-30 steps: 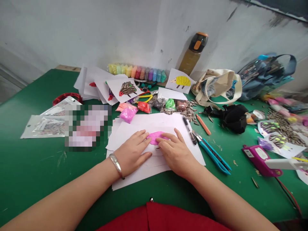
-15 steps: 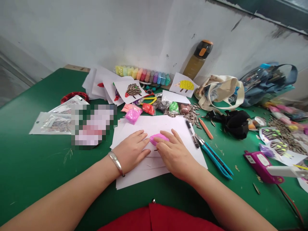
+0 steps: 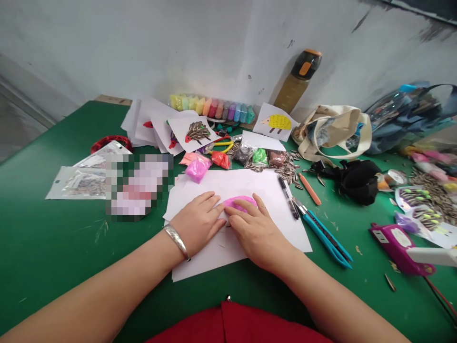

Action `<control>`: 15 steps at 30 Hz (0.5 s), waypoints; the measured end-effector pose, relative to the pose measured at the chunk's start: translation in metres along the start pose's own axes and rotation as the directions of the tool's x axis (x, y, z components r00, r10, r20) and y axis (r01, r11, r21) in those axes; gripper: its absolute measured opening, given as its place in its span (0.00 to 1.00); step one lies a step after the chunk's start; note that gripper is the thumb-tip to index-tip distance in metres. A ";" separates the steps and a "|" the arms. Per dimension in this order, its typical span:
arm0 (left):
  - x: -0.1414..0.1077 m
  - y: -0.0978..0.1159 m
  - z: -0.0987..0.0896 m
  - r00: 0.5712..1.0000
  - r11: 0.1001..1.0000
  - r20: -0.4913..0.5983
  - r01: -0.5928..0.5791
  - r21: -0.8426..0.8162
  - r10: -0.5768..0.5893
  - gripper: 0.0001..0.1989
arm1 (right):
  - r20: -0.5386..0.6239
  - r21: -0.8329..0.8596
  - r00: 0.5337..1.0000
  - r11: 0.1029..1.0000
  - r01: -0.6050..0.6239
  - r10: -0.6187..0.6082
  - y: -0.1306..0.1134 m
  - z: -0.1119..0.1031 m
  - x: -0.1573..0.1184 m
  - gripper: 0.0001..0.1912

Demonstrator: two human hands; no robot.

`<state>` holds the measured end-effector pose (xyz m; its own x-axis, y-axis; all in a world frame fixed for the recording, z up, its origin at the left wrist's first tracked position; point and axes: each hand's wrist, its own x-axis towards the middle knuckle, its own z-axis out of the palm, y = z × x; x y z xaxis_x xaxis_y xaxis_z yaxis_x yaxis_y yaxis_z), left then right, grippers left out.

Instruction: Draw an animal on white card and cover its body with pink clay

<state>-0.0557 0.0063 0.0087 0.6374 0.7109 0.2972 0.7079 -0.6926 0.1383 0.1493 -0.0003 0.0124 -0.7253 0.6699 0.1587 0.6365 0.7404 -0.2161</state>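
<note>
A flattened patch of pink modelling clay (image 3: 243, 201) lies on white paper (image 3: 200, 267) in front of me. My right hand (image 3: 255, 226) rests over the clay's near side, fingers stretched out and touching it. My left hand (image 3: 198, 221), a silver bangle at its wrist, lies flat on the paper with its fingertips at the clay's left edge. A short dark mark shows on the paper between the hands. Part of the clay is hidden under my right fingers. Just beyond the paper sits a bag of pink clay (image 3: 197, 169).
Right of the paper lie a black pen (image 3: 288, 197), a blue utility knife (image 3: 325, 236) and an orange stick (image 3: 310, 188). Sunflower seeds (image 3: 285, 169) and clay bags are behind. A bottle (image 3: 298, 81), a canvas bag (image 3: 332, 131) and a magenta glue gun (image 3: 400, 247) stand farther out.
My right fingers have shifted slightly over the pink clay, and more of its upper edge shows. My left hand stays nearly in place. The view has turned a little.
</note>
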 end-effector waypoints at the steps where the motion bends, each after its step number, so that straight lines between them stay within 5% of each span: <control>1: 0.001 0.001 0.000 1.000 1.000 0.001 0.007 0.001 -0.007 0.16 | -0.003 0.004 1.000 1.000 -0.001 0.001 0.000 0.000 0.000 0.11; 9: -0.003 0.000 0.003 0.997 0.991 -0.013 0.077 -0.112 -0.079 0.19 | -0.066 0.040 0.998 0.999 -0.018 0.020 0.001 -0.004 -0.004 0.11; 15: 0.002 0.001 0.004 0.997 0.997 -0.016 0.068 -0.034 -0.069 0.17 | -0.038 0.043 0.999 0.999 -0.003 0.004 0.003 -0.001 -0.003 0.11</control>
<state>-0.0523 0.0080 0.0060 0.5821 0.7548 0.3023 0.7390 -0.6462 0.1906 0.1540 -0.0002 0.0120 -0.7121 0.6747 0.1944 0.6265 0.7355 -0.2580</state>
